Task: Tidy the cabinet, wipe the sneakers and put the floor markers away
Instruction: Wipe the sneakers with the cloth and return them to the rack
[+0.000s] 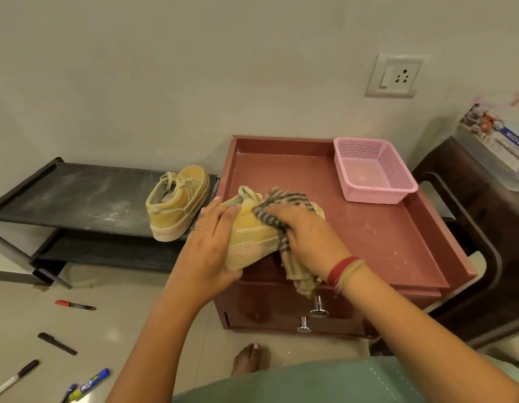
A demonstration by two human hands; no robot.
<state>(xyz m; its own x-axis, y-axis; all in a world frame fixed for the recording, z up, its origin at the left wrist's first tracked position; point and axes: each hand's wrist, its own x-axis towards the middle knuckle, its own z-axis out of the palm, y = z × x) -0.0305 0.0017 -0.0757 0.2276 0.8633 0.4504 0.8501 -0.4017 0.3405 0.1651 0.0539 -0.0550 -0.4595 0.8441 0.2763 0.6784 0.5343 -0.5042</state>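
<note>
- Head view: tan sneaker (254, 235), suede-like with a pale rubber sole, held over the cabinet (383, 228) top's front-left corner.
- Left hand (207, 245) clasps its heel; right hand (303, 232) presses a soft striped cloth (284, 199) against the upper.
- Likely light, stiff-soled; best gripped at the heel.
- Second sneaker (177, 202): rack (78, 193) top, right end.

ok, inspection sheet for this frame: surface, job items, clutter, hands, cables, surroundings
Surface: red-brown cabinet top, raised rim, pale specks.
Job's things: one tan sneaker being wiped over the cabinet; second sneaker on the black rack; five markers on the floor, e.g. red marker.
Clutter: empty pink basket at the cabinet's back right corner.
Hands: left hand grips the sneaker; right hand presses a striped cloth on it.
Cables: nothing seen.
Surroundings: wall socket, dark chair at right.
</note>
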